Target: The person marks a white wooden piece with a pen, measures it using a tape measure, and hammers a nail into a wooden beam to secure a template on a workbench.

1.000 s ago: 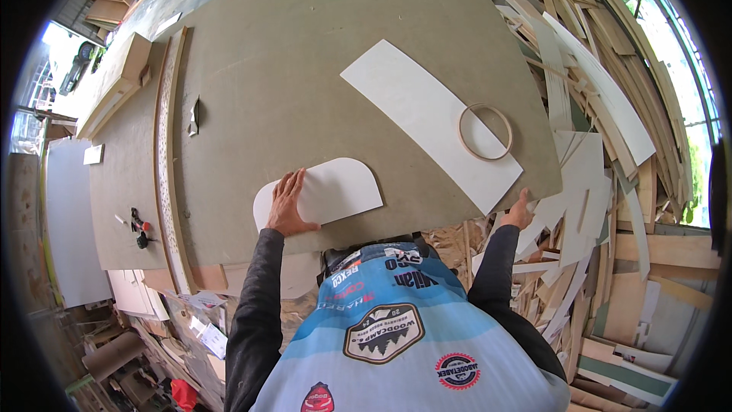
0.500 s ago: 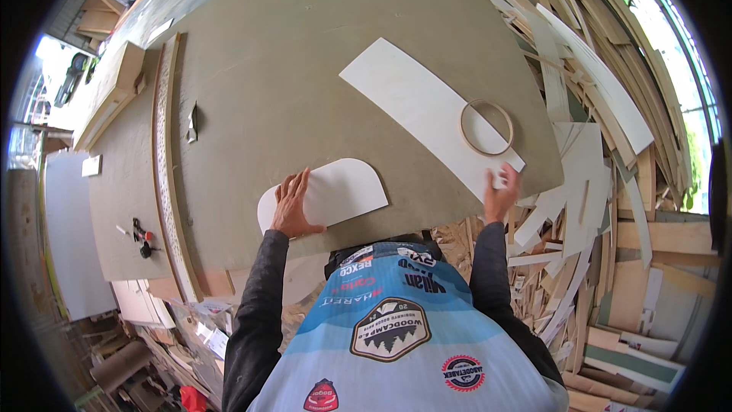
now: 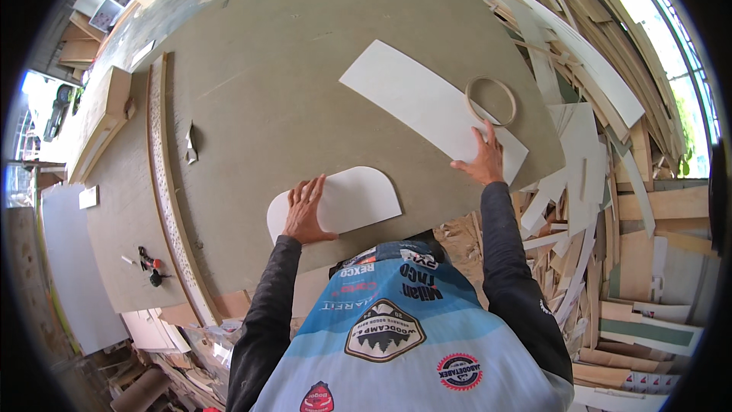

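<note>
Keeps L hand (image 3: 306, 214) open, fingers spread on rounded wht panel (image 3: 358, 198), approx 8 o'clock from ctr; vs 1 s ago, brings R hand (image 3: 483, 160) up from edge of table (image 3: 267, 107), now unclenched on long wht strip (image 3: 412, 95), approx 3 o'clock; has tan ring (image 3: 513, 109) at R fingertips' 12 o'clock, can't tell if touching

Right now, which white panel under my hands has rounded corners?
The shorter panel, under your left hand; the longer panel, under your right hand, shows only sharp corners.

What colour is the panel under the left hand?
The panel is white, showing best in the head view.
</note>
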Demonstrator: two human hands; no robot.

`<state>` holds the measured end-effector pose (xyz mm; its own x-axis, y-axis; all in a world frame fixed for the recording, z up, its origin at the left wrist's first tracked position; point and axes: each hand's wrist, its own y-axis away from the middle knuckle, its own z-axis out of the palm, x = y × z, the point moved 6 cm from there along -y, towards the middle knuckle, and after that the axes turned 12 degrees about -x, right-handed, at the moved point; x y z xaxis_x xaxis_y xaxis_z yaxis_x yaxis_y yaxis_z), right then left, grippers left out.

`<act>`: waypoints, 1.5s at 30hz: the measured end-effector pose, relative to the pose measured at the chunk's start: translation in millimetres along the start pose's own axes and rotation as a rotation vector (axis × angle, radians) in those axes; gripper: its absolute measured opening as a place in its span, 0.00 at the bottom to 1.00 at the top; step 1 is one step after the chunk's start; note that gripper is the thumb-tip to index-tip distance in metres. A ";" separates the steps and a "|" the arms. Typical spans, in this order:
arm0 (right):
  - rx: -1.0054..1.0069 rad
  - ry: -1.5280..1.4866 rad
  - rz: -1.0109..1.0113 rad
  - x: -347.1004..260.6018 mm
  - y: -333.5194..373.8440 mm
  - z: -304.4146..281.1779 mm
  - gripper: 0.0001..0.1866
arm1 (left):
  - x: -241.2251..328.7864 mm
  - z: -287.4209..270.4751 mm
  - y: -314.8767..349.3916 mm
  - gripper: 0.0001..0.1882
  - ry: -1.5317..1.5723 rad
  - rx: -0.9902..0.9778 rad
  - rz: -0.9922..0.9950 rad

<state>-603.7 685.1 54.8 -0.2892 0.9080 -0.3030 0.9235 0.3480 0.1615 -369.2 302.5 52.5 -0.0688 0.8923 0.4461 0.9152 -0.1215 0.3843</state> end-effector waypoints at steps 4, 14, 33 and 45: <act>-0.002 0.006 -0.015 16.8 -13.2 -3.2 0.55 | 8.0 -2.3 -8.8 0.74 -0.023 0.007 0.029; 0.074 0.103 -0.316 -23.7 -42.9 11.5 0.52 | 23.1 12.3 -3.5 0.76 0.025 0.093 -0.151; -0.226 0.162 -0.156 -33.6 -99.4 10.3 0.80 | 67.9 61.2 1.9 0.79 0.332 0.453 -0.699; -0.298 0.027 -0.492 -49.0 -92.2 -8.7 0.80 | 71.6 62.8 -0.7 0.79 0.316 0.446 -0.734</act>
<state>-676.9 610.6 63.0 -0.6767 0.6268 -0.3864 0.5688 0.7782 0.2662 -349.8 393.8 33.4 -0.7394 0.5107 0.4387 0.6627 0.6673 0.3400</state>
